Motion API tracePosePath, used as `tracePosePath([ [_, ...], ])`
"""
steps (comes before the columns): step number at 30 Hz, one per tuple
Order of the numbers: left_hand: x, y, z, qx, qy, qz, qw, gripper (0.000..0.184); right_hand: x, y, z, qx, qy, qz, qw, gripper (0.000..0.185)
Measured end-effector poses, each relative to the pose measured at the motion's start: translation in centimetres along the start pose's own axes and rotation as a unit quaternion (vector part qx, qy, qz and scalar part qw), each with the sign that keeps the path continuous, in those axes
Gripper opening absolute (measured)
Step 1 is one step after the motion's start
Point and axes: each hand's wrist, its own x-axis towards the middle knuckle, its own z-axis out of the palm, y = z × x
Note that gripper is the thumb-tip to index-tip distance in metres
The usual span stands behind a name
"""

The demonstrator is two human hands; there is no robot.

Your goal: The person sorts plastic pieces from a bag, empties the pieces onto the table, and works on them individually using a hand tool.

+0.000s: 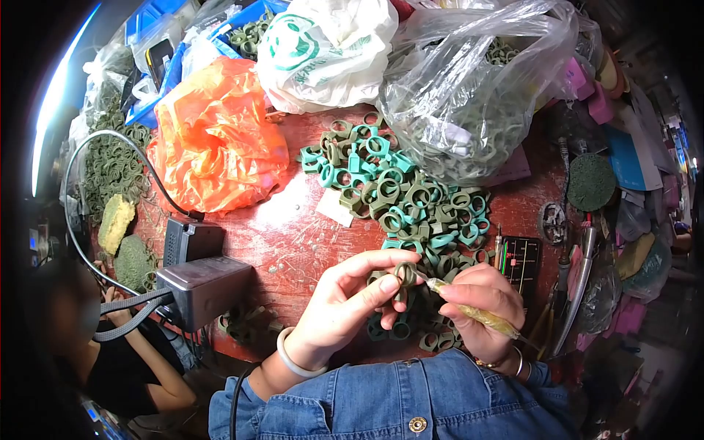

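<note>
My left hand [334, 308], wearing a white bangle, pinches a dark green ring [405, 274] between thumb and fingers. In my right hand [488, 293] is a thin pen-like tool with a yellowish wrapped handle [493, 321]. Its narrow metal tip reaches the ring, though whether it touches cannot be made out. Just beyond both hands spreads a heap of loose rings [389, 192], some dark green and some turquoise. More dark green rings [440, 341] lie under and between my hands, partly hidden by them.
Orange [220, 139], white [326, 55] and clear plastic bags [469, 110] line the back of the red table [293, 242]. Black power adapters [205, 290] with cables stand at left. A dark phone-like screen [519, 268] and several tools [576, 293] lie right. Another person [132, 345] sits at left.
</note>
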Motion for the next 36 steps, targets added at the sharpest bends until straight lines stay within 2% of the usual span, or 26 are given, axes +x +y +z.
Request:
tracePosePath([
  [3,0.1,0.4,0.3,-0.002,0.000,-0.002,1.000,0.040,0.1,-0.1,0.0,-0.040,0.021,-0.023,0.999,0.030],
  [6,0.0,0.2,0.2,-0.006,0.000,0.005,1.000,0.038,0.1,-0.3,-0.1,0.025,-0.004,0.010,1.000,0.029],
  [8,0.1,0.1,-0.2,-0.030,-0.001,0.014,0.999,0.036,0.3,-0.5,0.2,-0.060,0.035,-0.012,0.998,0.025],
  [9,0.2,0.1,-0.4,-0.055,-0.002,0.023,0.998,0.034,-0.2,-0.5,0.3,-0.060,0.036,-0.012,0.997,0.025],
  [11,0.3,0.0,-0.9,-0.063,0.036,0.048,0.996,0.031,-1.4,-0.7,0.4,-0.040,0.121,0.151,0.980,0.021],
  [14,0.2,0.1,-1.1,-0.039,0.094,0.058,0.993,0.032,-1.1,-0.5,0.4,-0.066,0.111,0.155,0.979,0.024],
  [19,0.2,0.2,-0.4,-0.052,0.076,0.037,0.995,0.036,-1.1,-0.6,0.4,-0.048,0.061,0.152,0.985,0.029],
  [22,0.2,-0.2,-0.4,-0.001,0.070,0.063,0.996,0.045,-1.0,-0.7,0.5,-0.044,0.051,0.160,0.985,0.029],
  [25,0.2,-0.5,-0.7,0.036,0.060,0.081,0.994,0.045,-1.1,-0.7,0.5,-0.040,0.047,0.170,0.984,0.027],
  [29,0.2,-0.3,-0.5,0.029,0.062,0.081,0.994,0.044,-1.3,-0.6,0.7,-0.043,0.038,0.173,0.983,0.026],
  [31,0.1,-0.1,-0.5,-0.047,0.075,0.038,0.995,0.042,-1.3,-0.6,0.5,-0.044,0.029,0.179,0.982,0.027],
  [36,0.2,-0.1,-0.9,-0.064,0.072,0.023,0.995,0.041,-1.2,-0.7,0.6,-0.044,0.021,0.187,0.981,0.027],
])
